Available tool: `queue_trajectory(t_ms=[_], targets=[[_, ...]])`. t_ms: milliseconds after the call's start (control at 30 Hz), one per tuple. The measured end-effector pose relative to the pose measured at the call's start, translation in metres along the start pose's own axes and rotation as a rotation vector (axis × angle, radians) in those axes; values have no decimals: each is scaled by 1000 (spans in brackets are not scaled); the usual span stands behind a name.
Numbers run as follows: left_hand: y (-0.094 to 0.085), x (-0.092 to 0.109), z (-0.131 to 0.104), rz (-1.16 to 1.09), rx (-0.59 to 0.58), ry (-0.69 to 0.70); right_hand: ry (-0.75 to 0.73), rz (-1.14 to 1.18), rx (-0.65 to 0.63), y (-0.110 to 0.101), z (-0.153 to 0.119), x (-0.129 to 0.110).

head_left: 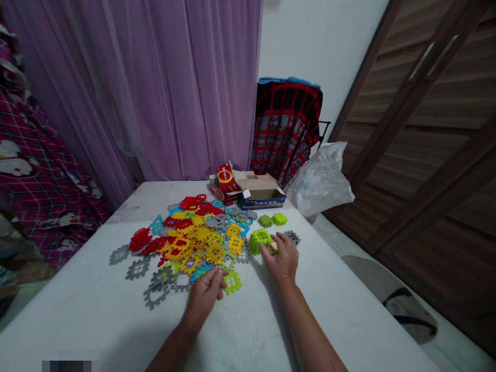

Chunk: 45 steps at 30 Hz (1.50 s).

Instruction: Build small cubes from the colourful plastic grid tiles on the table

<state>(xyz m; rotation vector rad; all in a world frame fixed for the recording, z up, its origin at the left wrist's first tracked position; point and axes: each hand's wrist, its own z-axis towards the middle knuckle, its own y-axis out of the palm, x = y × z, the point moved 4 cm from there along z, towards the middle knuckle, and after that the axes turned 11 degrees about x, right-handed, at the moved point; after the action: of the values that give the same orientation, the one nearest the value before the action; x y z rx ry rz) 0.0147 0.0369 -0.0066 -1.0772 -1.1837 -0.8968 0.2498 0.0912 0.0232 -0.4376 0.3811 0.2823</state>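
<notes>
A magenta patterned cloth (36, 175) and a lilac curtain (186, 88) flank a white bench (116, 325), where gray toothed pieces (137, 269) lie toward the left edge, beside red pieces (140, 241) and a heap of yellow pieces (201, 235). At the heap's near side, the left hand (206, 293) rests with fingers curled closed, its fingertips just beside a lime piece (232, 282). Near the far edge stand a red package (227, 178) with a yellow emblem and an open blue carton (263, 201) (its pale, Chinese-looking characters are too small to read with certainty). Closer in, right of the heap, a lime-green stack (259, 241) sits upright at the thumb of the right hand (284, 261), whose fingers arch partly open around a small yellow piece (274, 247); whether they grip it cannot be told. Two loose green pieces (273, 220) lie beyond the stack, and a dark gray piece (292, 237) lies past the knuckles, near the right edge. A translucent plastic bag (321, 181) bulges beside the far right corner, before a wooden wardrobe (422, 144).
</notes>
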Motion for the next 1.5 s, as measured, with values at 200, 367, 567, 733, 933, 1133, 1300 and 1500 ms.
queue_trajectory(t_ms=[200, 367, 567, 733, 933, 1133, 1300, 1500], targets=[[0, -2, 0, 1, -14, -6, 7, 14, -15, 1, -4, 2], [0, -2, -1, 3, -18, -8, 15, 29, -24, 3, -4, 3], [0, -3, -1, -25, -22, 22, 11, 4, -26, 3, -1, 1], [0, 0, -1, -25, -11, 38, 4, -6, -31, 5, -2, 1], [-1, -1, -1, -13, -2, 66, 16, 10, -48, 2, -2, 0], [0, -6, 0, -5, -10, 62, -7, 81, 13, -9, -4, 1], [0, -3, -1, 16, -9, 54, -35, 168, 51, -16, -9, 0], [-1, -2, 0, 7, 11, 59, -58, 225, 77, -21, -15, -4]])
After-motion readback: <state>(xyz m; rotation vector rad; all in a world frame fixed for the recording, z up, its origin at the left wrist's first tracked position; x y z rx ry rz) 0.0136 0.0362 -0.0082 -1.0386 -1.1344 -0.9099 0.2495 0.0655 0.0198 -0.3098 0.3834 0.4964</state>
